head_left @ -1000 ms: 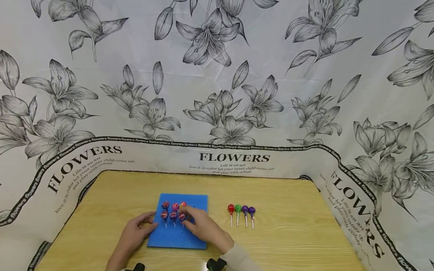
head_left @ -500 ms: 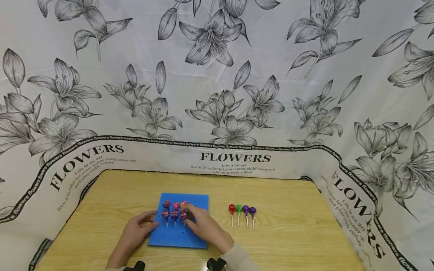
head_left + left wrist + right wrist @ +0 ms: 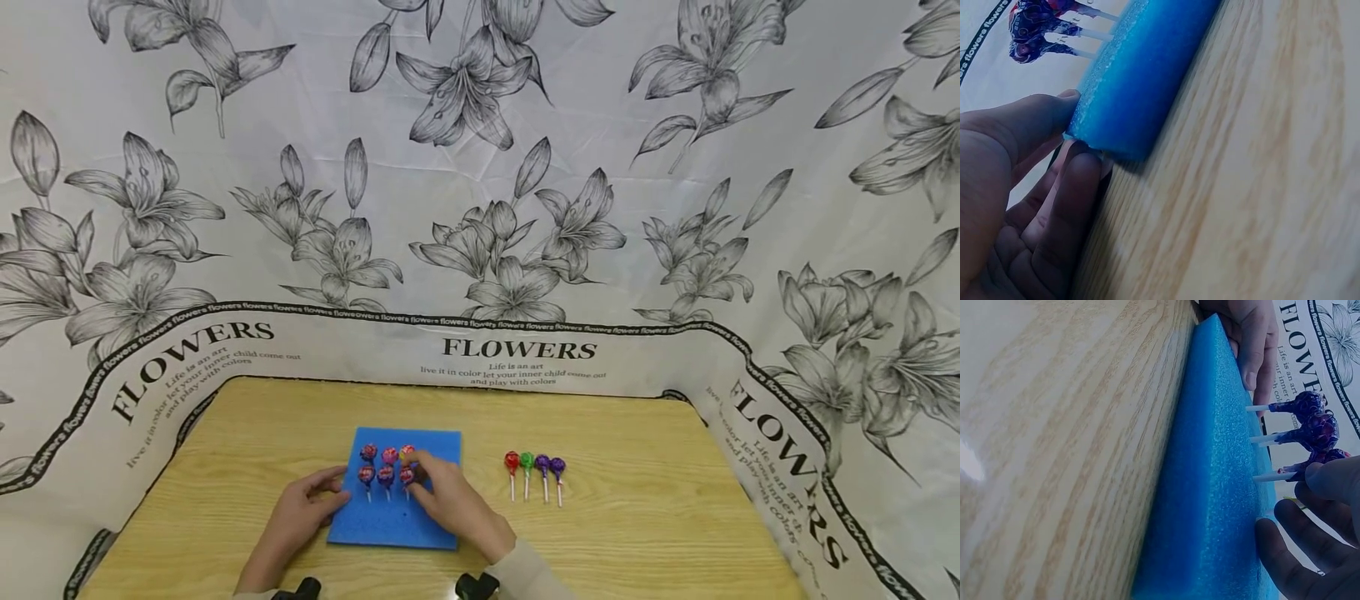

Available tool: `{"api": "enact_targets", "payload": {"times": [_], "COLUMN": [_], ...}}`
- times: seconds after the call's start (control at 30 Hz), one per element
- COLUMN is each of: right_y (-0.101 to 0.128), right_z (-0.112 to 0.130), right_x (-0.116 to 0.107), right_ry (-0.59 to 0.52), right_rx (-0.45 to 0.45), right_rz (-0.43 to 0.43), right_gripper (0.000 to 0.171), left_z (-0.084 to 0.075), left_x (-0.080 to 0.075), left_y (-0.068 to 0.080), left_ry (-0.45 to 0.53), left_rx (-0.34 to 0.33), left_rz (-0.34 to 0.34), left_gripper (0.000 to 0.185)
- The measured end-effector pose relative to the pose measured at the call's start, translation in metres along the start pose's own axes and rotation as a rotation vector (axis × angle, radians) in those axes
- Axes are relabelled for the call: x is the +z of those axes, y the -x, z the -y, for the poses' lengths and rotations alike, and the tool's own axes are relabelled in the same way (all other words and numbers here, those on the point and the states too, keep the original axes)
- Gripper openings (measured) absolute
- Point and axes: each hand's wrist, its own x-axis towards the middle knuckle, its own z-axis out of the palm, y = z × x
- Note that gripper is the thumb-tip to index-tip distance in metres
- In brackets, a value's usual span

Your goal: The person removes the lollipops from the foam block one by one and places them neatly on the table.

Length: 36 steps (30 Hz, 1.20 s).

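Blue foam block (image 3: 395, 492) lies flat on the wooden desk (image 3: 637, 533), left of centre, six wrapped lollipops (image 3: 386, 467) stuck upright in it in two rows of three. Right hand (image 3: 450, 500) sits on the block's right part, fingertips at the rightmost lollipop of the near row; in the right wrist view the thumb tip (image 3: 1335, 478) touches that lollipop's head and the other fingers (image 3: 1291, 550) rest loosely curved on the foam (image 3: 1216, 487), so grip looks like a light pinch on the candy, but the closing finger is hidden, cannot tell for sure. Left hand (image 3: 300, 512) is at the block's left edge; left wrist view shows thumb (image 3: 1029, 122) on top and a finger (image 3: 1075, 187) under the foam's corner (image 3: 1141, 69), grip clamped on the foam edge. Four more lollipops (image 3: 534, 471) lie in a row on the desk right of the block, well apart from both hands: red, green, two purple. Flower-print sheet (image 3: 480, 208) behind and at the sides of the desk.
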Motion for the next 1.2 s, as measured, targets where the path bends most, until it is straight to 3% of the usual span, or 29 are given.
{"api": "enact_targets", "payload": {"times": [0.57,0.87,1.2], "right_y": [0.003,0.010,0.030], "right_z": [0.001,-0.004,-0.014], "right_x": [-0.003,-0.023,-0.053], "right_ry": [-0.075,-0.108,-0.110], "right_rx": [0.027,-0.023,0.064], "right_rz": [-0.072,-0.146,-0.238], "right_gripper": [0.029,0.031,0.033], "left_z": [-0.004,-0.004,-0.002], "left_x": [-0.001,0.000,0.000], "left_y": [0.005,0.003,0.001], "left_ry": [-0.031,-0.042,-0.027], "left_rx": [-0.028,-0.024,-0.013], "left_rz": [-0.007,-0.010,-0.007], "left_gripper": [0.049,0.047,0.048]}}
